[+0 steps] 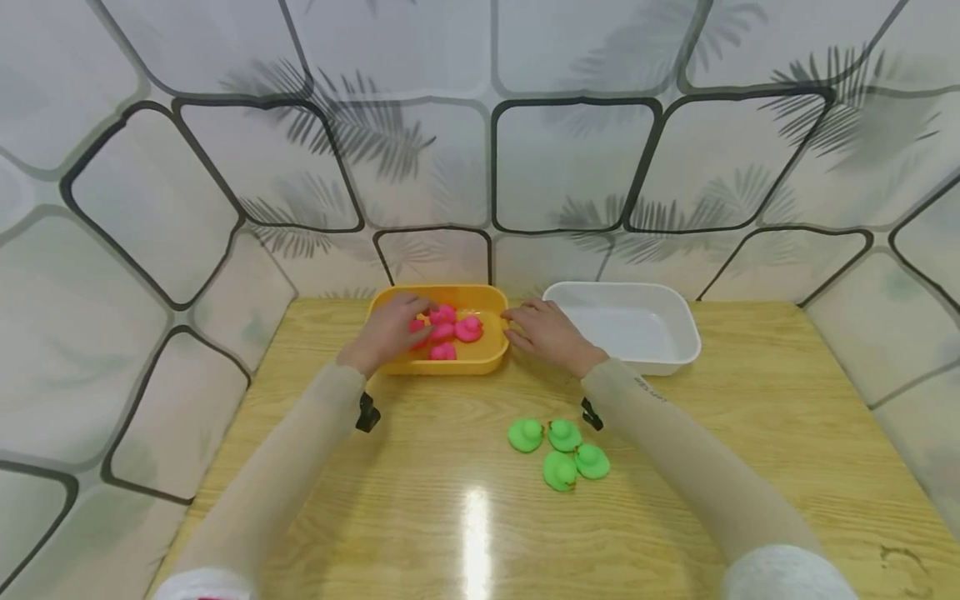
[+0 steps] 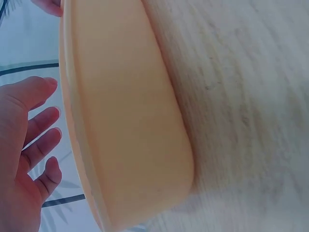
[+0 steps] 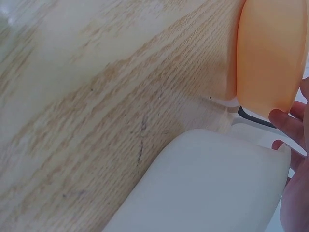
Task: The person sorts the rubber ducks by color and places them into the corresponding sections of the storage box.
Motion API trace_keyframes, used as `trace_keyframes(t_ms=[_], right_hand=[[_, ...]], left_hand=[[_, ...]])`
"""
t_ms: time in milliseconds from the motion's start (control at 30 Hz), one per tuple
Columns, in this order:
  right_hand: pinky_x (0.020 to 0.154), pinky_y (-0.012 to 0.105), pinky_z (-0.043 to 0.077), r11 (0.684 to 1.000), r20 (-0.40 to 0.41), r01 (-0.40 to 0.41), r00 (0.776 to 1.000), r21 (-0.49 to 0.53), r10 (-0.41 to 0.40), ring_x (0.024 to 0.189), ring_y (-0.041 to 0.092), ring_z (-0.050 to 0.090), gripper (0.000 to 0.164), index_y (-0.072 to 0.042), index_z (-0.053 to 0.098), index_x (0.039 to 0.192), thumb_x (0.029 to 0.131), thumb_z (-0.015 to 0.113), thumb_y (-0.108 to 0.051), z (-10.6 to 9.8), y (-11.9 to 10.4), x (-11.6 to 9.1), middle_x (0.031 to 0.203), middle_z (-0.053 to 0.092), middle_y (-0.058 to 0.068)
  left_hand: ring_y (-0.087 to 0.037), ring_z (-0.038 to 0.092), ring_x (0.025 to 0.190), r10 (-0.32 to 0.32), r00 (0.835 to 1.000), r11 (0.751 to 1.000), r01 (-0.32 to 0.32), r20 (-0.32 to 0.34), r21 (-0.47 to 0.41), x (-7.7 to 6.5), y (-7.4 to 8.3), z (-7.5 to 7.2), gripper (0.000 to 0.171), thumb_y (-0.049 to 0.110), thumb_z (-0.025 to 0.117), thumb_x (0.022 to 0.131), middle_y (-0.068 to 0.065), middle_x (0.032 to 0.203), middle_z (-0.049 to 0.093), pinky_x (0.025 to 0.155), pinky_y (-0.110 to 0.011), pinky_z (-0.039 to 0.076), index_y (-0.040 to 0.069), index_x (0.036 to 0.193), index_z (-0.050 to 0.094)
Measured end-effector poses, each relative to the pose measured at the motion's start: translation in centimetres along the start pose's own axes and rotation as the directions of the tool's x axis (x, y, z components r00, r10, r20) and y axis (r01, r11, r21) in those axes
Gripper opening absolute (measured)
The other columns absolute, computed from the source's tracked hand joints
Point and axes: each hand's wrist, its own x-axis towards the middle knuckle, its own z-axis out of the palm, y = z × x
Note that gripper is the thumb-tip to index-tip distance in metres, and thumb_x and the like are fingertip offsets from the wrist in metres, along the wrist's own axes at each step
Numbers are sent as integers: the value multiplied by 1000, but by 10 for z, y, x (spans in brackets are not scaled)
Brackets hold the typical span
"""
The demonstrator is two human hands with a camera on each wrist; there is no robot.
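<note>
My left hand [image 1: 392, 329] hovers over the left part of a yellow-orange plastic tray [image 1: 491, 348], its fingers spread and loosely bent. Several pink toy ducks [image 1: 469, 329] lie in that tray, partly covered by the hand. In the left wrist view, nothing shows between the left thumb and fingers, which stand beside the tray's rim. My right hand [image 1: 551, 335] reaches to the tray's right end, fingertips right at the rim. In the right wrist view, the right fingers [image 3: 288, 126] extend near the yellow-orange tray's corner and overlap the white tray [image 3: 217, 188].
To the right of the yellow-orange tray stands the white tray, its inside bare. Several green toy ducks [image 1: 561, 471] sit in a cluster on the wooden table [image 1: 420, 467], nearer to me. A patterned wall covering [image 1: 570, 167] rises behind the trays.
</note>
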Motion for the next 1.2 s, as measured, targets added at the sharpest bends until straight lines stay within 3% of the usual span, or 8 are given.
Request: trace_keyframes(t_ms=[200,467,700,867,1033,1200], right_hand=[[112,55,39,1000,6,2,1000,-7,-2,131,37,51,38,-5,62,138,108,57,-28,-1,0,-1,134,68,12],[110,55,40,1000,6,14,1000,-18,-14,130,37,52,37,-5,63,137,107,60,-26,-2,-1,0,132,69,13],[112,54,39,1000,-15,20,1000,-13,-21,129,36,53,37,-4,65,136,106,62,-26,-1,0,0,132,70,13],[112,54,39,1000,-18,28,999,-1,-28,129,36,54,36,-5,65,135,107,61,-26,1,2,0,131,70,13],[112,53,40,998,-37,57,998,-9,-58,130,36,53,33,-5,66,133,106,62,-24,-3,5,-6,130,69,13],[110,53,41,995,-91,97,991,-1,-96,124,35,57,28,-5,69,127,104,64,-20,-10,6,-14,124,71,12]], left_hand=[[-35,61,102,24,999,1000,-24,-21,-11,-11,1,1,26,11,74,95,-17,107,69,92,-50,53,-1,118,71],[-36,62,108,53,999,998,-53,-13,-45,-19,6,4,28,14,75,96,-17,113,71,98,-51,51,1,120,72],[-36,63,110,68,998,997,-68,-5,-44,-23,20,5,35,16,77,95,-17,122,70,97,-51,53,1,126,71],[-33,63,109,97,995,994,-96,5,-57,-23,29,9,33,19,78,95,-14,119,71,95,-48,54,2,122,72],[-31,64,104,134,991,989,-136,-28,-52,-22,38,13,29,19,77,96,-12,117,71,91,-47,56,3,120,73],[-31,65,110,167,985,984,-169,-37,-49,-21,48,18,32,19,75,97,-11,123,72,95,-46,55,3,124,73]])
